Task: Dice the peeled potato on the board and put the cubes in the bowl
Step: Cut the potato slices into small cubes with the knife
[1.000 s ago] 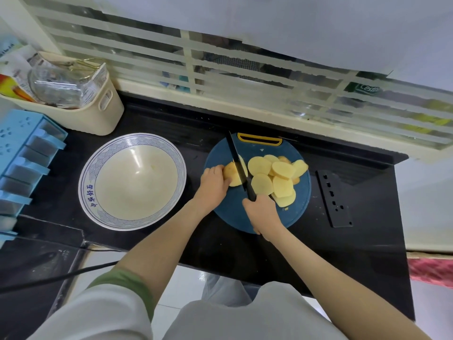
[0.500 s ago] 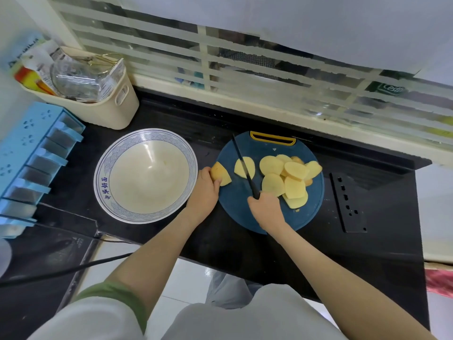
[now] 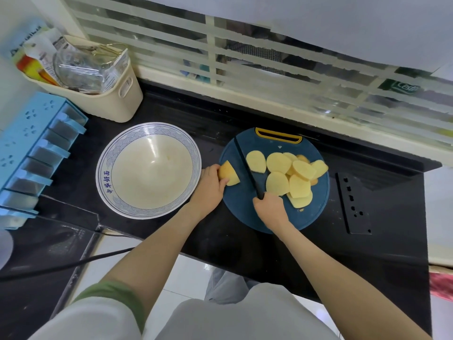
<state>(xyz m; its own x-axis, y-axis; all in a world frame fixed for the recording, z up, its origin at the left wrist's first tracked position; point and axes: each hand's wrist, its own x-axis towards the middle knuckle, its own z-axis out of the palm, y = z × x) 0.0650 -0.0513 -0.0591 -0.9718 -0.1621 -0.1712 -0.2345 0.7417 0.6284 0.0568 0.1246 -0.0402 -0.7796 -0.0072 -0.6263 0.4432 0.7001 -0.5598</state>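
The left hand (image 3: 210, 188) grips the potato end (image 3: 230, 174), the right hand (image 3: 270, 209) holds the knife (image 3: 244, 159) just right of it, slices (image 3: 278, 163) heaped beyond the blade on the board (image 3: 241, 213); best stack them flat, knuckles forward, cubing before anything reaches the bowl (image 3: 107, 173) leftward.

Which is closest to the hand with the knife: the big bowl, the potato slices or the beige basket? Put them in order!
From the right hand:
1. potato slices: on the board, right beside the hand.
2. bowl: left of the board.
3. beige basket: far back, in the left corner.
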